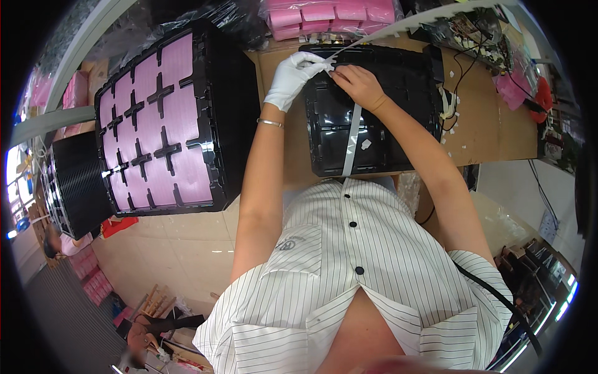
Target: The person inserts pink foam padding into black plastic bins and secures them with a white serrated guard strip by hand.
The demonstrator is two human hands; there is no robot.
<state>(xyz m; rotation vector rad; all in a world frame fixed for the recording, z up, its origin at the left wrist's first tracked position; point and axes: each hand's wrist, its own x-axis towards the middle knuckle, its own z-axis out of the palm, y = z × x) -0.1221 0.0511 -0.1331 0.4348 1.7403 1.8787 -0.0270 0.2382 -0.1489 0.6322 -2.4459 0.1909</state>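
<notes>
My left hand, in a white glove, is closed in a pinch on a pale narrow strip. That strip comes down to my fingers from the upper right. Close beside it, my bare right hand has its fingers bent together at a small white piece by the strip; exactly what they grip is too small to make out. Both hands are over the far part of a black plastic tray. A shiny light band runs across the tray toward my body, and a small white scrap lies beside it.
On the left stands a tall stack of black trays with pink sheets in the top one. Another black stack is beyond it. Pink wrapped packs sit at the back. Cardboard covers the table; cables lie right.
</notes>
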